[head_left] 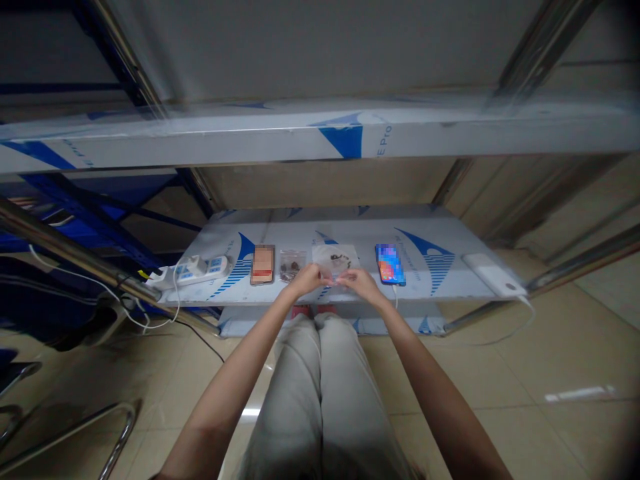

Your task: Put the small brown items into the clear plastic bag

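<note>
A clear plastic bag [350,252] with small dark pieces in it lies on the film-covered shelf [320,223]. My left hand [310,277] is closed in a pinch at the bag's near edge. Close beside it, my right hand [361,283] pinches the same edge, fingertips almost meeting those of the left. What exactly sits between the fingertips is too small to make out. Just left of my hands rests a second clear bag [293,259] holding small brown pieces. A phone with an orange-toned screen [263,264] lies farther left, and a lit blue-screened phone [390,264] lies to the right.
A white power strip [216,269] with plugs and cables occupies the shelf's left end. At the right end lies a white box-shaped device [493,275] with a cable. An upper shelf edge [225,143] crosses above my hands. A metal chair frame [123,427] stands lower left.
</note>
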`<move>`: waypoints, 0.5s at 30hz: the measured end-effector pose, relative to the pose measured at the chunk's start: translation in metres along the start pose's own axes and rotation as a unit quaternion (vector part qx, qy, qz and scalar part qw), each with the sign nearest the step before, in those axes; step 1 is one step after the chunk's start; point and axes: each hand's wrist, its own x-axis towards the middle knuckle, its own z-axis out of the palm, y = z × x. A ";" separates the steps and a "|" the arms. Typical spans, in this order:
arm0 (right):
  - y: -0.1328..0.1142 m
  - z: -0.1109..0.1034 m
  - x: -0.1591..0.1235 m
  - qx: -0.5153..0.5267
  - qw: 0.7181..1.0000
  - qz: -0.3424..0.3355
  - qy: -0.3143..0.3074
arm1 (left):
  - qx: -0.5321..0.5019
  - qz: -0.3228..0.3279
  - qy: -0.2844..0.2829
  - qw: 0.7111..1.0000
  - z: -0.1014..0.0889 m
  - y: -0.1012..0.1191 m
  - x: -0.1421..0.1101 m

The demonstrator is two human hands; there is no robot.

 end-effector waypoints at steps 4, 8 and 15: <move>0.002 0.000 0.001 -0.010 1.000 0.016 -0.012 | -0.010 0.016 -0.001 1.000 0.005 -0.007 0.002; 0.003 0.001 0.002 -0.066 0.997 0.022 -0.018 | -0.027 0.033 -0.008 0.999 0.012 -0.014 0.003; 0.001 0.005 0.007 -0.164 0.986 -0.024 0.006 | -0.044 0.035 -0.024 0.998 0.016 -0.021 0.005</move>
